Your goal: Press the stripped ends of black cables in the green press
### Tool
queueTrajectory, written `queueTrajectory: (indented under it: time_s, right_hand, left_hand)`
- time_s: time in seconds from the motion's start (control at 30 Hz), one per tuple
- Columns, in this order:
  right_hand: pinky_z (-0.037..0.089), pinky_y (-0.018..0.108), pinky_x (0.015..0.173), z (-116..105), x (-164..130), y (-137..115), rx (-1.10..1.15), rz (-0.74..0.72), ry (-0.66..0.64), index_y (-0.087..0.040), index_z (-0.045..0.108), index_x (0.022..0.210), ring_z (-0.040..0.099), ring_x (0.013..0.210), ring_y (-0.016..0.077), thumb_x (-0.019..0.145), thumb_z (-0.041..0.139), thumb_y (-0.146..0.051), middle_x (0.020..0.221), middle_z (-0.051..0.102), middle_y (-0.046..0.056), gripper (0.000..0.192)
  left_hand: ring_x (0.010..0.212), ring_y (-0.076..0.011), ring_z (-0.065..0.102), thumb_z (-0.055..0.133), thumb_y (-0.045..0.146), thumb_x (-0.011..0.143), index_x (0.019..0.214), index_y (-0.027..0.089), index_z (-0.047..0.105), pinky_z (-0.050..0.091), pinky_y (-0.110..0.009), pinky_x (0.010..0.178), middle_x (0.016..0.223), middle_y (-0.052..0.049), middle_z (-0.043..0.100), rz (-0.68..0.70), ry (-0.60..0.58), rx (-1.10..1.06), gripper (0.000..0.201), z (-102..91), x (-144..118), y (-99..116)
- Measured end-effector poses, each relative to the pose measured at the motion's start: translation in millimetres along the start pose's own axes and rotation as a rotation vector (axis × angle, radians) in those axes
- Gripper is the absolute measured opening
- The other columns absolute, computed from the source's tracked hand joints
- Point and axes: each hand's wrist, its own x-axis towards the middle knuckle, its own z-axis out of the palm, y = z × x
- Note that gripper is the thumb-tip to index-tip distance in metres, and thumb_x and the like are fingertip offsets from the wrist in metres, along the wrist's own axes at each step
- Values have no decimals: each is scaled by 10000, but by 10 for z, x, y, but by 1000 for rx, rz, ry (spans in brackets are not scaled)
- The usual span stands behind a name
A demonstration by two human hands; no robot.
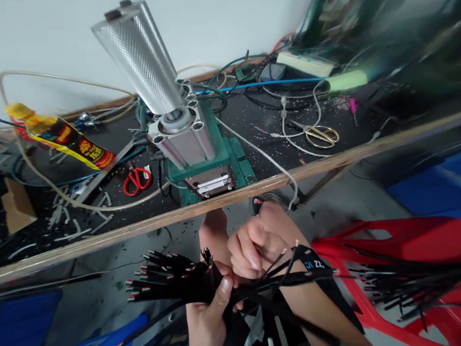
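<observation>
Hands low in the head view, below the bench edge, over the person's lap. Left hand (211, 315) comes up from the bottom of the frame, palm side away, thumb raised along the top of a bundle of black cables (171, 281); fingers wrapped under and clamped on the bundle near its middle. Cable ends fan out to the left, each showing stripped tips in red, green and white. Right hand (254, 246) sits just above and behind the left, forearm running down to the lower right corner. Its fingers are curled together into a loose fist, pinching a few thin black strands that trail off to the right across the wrist. The two hands are touching or nearly so at the thumbs.

More black cables (411, 280) lie spread on a red plastic stool (408, 233) to the right, apart from the held bundle.

Above, a wooden-edged workbench (135, 229) runs diagonally across the frame. On it: a green press machine (211, 160) with a silver air cylinder (144, 56) tilted toward the camera, red-handled scissors (137, 179) just left of the machine, a yellow tube (61, 135) further left, gold-handled scissors (321, 135) to the right among loose wires. Wire offcuts are scattered over the dark bench top.
</observation>
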Motion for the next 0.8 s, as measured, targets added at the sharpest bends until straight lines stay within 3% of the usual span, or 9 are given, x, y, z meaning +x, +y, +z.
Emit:
queueTrajectory:
  time_s: [0.13,0.23,0.33,0.5,0.67,0.8]
  right_hand:
    - [459,237,470,113,-33,-157,-116,149,89,-212,780,846,608,505,141,852,931,-419,672,694,6,256]
    - [475,239,516,153,-12,-199,-331,65,85,-208,814,842,626,570,137,836,878,-266,732,682,-5,87]
    - [407,250,533,155,15,-205,-564,-61,95,-199,742,765,570,587,119,862,779,-254,740,650,-12,118]
    - [318,275,539,200,19,-195,-615,31,154,-224,534,703,436,575,128,921,682,-256,599,501,-43,265]
    - [316,258,500,264,15,-90,-480,81,206,-208,635,794,451,540,116,893,767,-333,624,555,-35,207]
    - [310,251,490,223,20,-75,-664,-15,224,-194,681,774,451,530,108,805,786,-250,610,567,-34,123]
  left_hand:
    - [494,-103,579,1084,500,616,757,175,782,495,-183,452,622,17,680,-42,93,20,466,68,-45,9]
    - [459,-101,571,1074,479,640,820,176,797,487,-194,444,614,25,688,-55,116,14,449,58,-36,-26]
    - [438,-106,564,1081,437,630,931,190,791,476,-209,423,655,29,721,-39,128,-7,486,39,-21,-69]
    - [419,-127,595,1050,494,682,795,167,775,480,-213,419,579,8,698,-45,89,80,443,22,-12,-99]
    - [556,-176,713,1049,514,681,935,177,820,572,-237,494,753,-25,805,-32,128,68,480,-7,-2,-90]
    - [588,-196,725,1029,516,707,864,162,833,593,-258,518,748,-47,801,-57,131,108,434,-54,0,-114]
